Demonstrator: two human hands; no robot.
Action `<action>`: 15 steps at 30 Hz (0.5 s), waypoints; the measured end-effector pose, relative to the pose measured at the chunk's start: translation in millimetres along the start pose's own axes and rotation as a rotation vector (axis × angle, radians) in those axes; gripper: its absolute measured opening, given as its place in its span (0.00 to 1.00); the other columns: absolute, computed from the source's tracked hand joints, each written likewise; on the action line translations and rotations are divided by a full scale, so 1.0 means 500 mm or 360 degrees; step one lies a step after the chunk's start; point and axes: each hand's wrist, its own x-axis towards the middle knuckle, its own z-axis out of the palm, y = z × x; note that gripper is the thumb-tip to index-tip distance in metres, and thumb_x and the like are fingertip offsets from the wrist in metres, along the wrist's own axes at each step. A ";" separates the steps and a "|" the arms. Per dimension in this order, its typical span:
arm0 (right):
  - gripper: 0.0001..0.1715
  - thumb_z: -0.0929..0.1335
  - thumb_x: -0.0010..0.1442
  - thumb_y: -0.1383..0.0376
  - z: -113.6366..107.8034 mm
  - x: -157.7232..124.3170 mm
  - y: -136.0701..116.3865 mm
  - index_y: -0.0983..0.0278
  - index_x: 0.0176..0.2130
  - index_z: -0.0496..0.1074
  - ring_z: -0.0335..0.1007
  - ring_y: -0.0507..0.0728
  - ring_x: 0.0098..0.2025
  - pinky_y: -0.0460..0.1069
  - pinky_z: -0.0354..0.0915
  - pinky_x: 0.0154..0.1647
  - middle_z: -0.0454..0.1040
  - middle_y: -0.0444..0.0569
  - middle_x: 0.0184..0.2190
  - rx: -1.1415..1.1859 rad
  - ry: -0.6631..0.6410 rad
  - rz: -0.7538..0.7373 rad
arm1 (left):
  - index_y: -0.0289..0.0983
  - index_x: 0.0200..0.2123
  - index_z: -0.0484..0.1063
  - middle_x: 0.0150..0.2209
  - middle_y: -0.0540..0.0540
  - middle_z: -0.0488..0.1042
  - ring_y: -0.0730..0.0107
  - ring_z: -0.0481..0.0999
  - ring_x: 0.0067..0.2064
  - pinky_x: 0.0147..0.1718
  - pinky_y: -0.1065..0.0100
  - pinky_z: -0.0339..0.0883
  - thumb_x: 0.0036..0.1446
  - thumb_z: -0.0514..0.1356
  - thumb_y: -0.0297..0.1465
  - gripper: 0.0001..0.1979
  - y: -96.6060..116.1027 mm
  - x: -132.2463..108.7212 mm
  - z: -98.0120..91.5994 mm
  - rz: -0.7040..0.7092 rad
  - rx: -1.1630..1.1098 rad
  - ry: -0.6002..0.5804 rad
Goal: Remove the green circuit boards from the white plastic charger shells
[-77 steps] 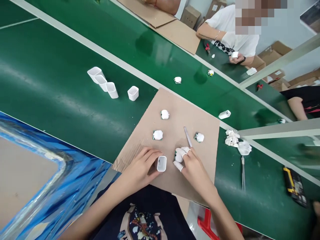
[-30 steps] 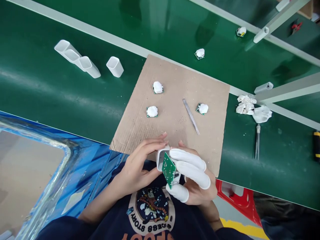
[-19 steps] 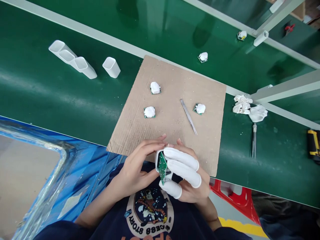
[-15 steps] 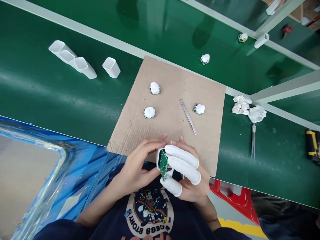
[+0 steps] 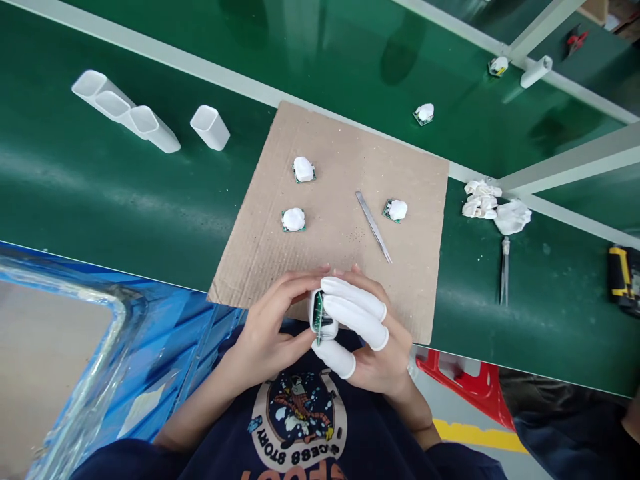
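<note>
My left hand (image 5: 273, 330) is closed around a white housing (image 5: 313, 308), whose open end faces right. A green circuit board (image 5: 319, 319) stands edge-on at that opening, partly inside. My right hand (image 5: 367, 333), with white covers on the thumb and two fingers, pinches the board from the right. Beyond my hands, three boards with white domed tops (image 5: 293, 219) (image 5: 303, 169) (image 5: 397, 210) lie on a cardboard sheet (image 5: 330, 233). Metal tweezers (image 5: 374, 227) lie between them, tips towards me.
White housings (image 5: 160, 133) (image 5: 213, 130) stand at the left on the green table (image 5: 125, 200). Crumpled white covers (image 5: 483, 200) and another tool (image 5: 505, 270) lie right. A domed board (image 5: 424, 114) sits beyond the rail. A red stool (image 5: 465, 383) and a person's dark clothing (image 5: 555, 427) show lower right.
The circuit board has turned more edge-on and sits closer to the housing's opening. My right hand has moved slightly left with it. The whole view has shifted a little.
</note>
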 end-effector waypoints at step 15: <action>0.35 0.72 0.60 0.61 -0.244 0.253 0.296 0.62 0.64 0.66 0.67 0.69 0.63 0.66 0.64 0.64 0.70 0.59 0.62 -0.1009 0.0006 0.0658 | 0.43 0.54 0.70 0.53 0.43 0.76 0.62 0.78 0.57 0.53 0.65 0.77 0.56 0.69 0.24 0.24 -0.028 0.048 -0.006 -0.0117 -0.0115 0.0214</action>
